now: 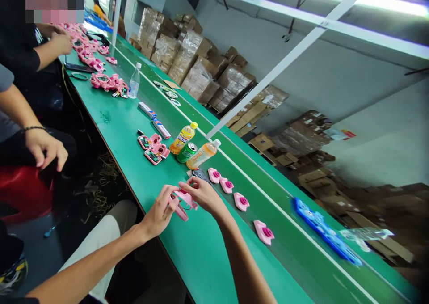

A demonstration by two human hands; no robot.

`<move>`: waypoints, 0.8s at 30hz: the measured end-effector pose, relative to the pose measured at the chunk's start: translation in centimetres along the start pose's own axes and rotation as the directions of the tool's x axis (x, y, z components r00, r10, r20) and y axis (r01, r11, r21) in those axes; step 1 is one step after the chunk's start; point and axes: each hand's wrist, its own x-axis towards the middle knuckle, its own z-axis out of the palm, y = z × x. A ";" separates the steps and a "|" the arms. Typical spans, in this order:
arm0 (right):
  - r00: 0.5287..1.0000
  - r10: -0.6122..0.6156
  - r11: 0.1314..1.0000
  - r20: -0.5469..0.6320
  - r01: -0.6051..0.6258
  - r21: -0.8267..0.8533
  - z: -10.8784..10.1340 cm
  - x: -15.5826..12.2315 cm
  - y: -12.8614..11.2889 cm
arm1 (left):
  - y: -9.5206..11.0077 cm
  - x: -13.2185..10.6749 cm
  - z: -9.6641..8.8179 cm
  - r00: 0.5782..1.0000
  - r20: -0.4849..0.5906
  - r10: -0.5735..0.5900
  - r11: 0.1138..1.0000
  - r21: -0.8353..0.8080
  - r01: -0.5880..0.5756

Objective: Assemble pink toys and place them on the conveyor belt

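The left hand (157, 211) and right hand (201, 194) pinch a pink plastic casing (183, 202) above the green counter (197, 255), while further casings (153, 148) and a row of pink moulded parts (241, 201) remain nearby.

Glossy pink plastic casings (240, 201) on a smooth green belt (284, 250).

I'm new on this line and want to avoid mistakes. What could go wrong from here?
The orange drink bottle sits on the green bench close to the pink parts, so a knock might spill onto them if its cap is loose. The pink plastic part, held by the left hand and right hand, is near the bench's front edge, so a slip could drop it to the floor.
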 end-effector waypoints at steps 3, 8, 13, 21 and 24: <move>0.992 -0.033 0.999 0.121 0.029 0.032 0.1 -0.5 -0.3 | 0.0 0.4 -0.1 0.997 0.014 -0.077 0.993 -0.086 0.078; 0.911 -0.231 0.963 0.342 0.164 0.214 -1.4 -1.6 0.4 | -0.5 1.0 -0.4 0.986 0.076 -0.149 0.957 -0.241 0.163; 0.914 -0.216 0.954 0.342 0.123 0.274 -2.1 -1.2 1.6 | -1.2 0.5 -0.6 0.985 0.088 -0.150 0.943 -0.287 0.169; 0.988 -0.113 0.991 0.105 0.104 0.083 -0.7 -0.6 1.3 | -0.2 0.8 -1.6 0.996 0.042 -0.079 0.994 -0.079 0.082; 0.997 -0.075 0.997 0.024 0.074 0.026 -0.2 -0.6 0.8 | 0.3 1.0 -2.1 0.999 0.051 -0.019 0.999 0.042 0.017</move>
